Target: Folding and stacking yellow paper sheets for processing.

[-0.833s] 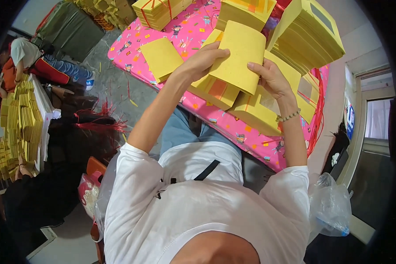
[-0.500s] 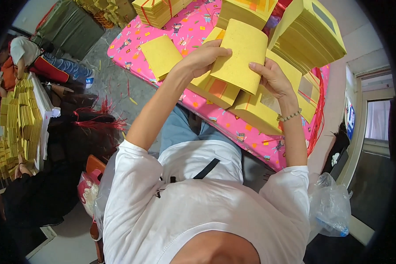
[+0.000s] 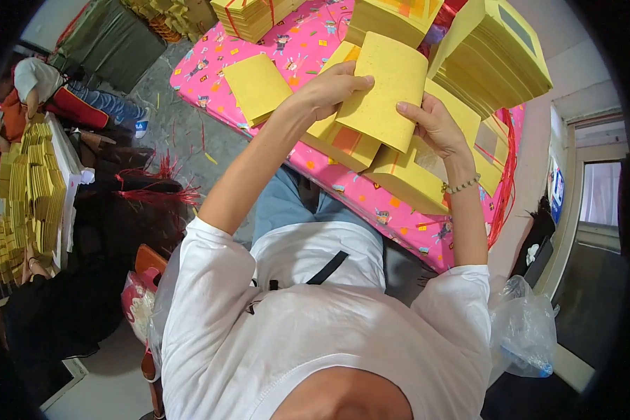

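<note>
Yellow paper [image 3: 388, 87] | I'm holding it bowed | left hand [image 3: 334, 91], right hand [image 3: 435, 127] pinching sides | next: likely needing even pressure

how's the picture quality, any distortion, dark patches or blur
Head view: the pale frame at right bows, corners go black; head view: yellow paper between left hand and right hand looks fairly sharp; head view: black clothing at lower left shows little detail.

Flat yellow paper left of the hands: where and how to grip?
Probably the near end of its left edge, coming from the left, thumb on top, fingers underneath. The paper lies flat on the pink cloth, that corner close to the cloth's edge; the left forearm crowds its right side.
</note>
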The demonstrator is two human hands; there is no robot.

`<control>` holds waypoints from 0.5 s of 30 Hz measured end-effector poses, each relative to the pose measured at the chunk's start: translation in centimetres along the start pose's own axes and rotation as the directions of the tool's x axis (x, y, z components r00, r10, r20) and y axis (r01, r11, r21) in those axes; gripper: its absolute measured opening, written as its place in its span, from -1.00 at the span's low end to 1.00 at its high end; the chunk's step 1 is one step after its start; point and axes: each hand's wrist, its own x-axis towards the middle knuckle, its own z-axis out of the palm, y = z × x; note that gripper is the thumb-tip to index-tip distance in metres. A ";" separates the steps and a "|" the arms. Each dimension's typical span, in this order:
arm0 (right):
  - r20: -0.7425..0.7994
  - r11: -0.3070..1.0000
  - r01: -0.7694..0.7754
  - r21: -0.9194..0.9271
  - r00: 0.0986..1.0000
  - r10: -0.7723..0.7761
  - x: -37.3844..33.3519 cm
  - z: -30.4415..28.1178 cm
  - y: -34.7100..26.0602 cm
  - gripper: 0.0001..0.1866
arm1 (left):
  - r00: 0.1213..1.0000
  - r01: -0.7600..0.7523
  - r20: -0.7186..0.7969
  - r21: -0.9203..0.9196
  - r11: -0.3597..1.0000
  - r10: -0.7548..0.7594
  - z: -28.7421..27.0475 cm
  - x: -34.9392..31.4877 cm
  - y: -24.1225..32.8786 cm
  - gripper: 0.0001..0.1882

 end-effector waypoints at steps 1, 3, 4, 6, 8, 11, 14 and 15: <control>-0.008 1.000 0.009 0.003 1.000 -0.009 0.0 0.1 0.0 -0.49 | 1.000 0.004 0.000 -0.008 1.000 -0.004 0.0 0.0 0.0 -0.66; -0.025 1.000 0.023 0.005 0.999 -0.022 0.0 -0.3 0.4 -0.49 | 1.000 -0.002 -0.016 0.040 0.999 0.003 0.9 -0.5 0.5 -0.66; -0.039 0.998 0.038 -0.040 0.998 -0.040 0.1 -0.9 1.1 -0.49 | 0.999 -0.009 -0.035 0.088 0.996 0.012 1.3 -0.8 0.7 -0.66; -0.041 0.994 0.065 -0.089 0.997 -0.069 0.3 -0.9 1.0 -0.48 | 0.993 -0.107 -0.035 0.090 0.990 0.111 1.2 -0.8 -0.4 -0.65; -0.070 0.977 0.023 -0.210 0.997 -0.039 -0.4 0.0 0.3 -0.47 | 0.968 -0.243 -0.044 0.055 0.968 0.245 1.2 -0.9 -1.6 -0.64; -0.060 0.981 0.133 -0.144 0.988 -0.143 -0.9 0.7 0.9 -0.46 | 0.916 -0.387 -0.077 0.083 0.918 0.393 1.8 -1.2 -2.6 -0.64; -0.080 0.971 0.205 -0.124 0.973 -0.215 -1.2 1.2 1.0 -0.48 | 0.884 -0.462 -0.081 0.004 0.887 0.461 2.4 -1.8 -3.1 -0.63; -0.106 0.973 0.205 -0.105 0.971 -0.216 -1.4 1.3 0.9 -0.50 | 0.872 -0.485 -0.084 -0.019 0.875 0.482 2.5 -2.2 -3.2 -0.63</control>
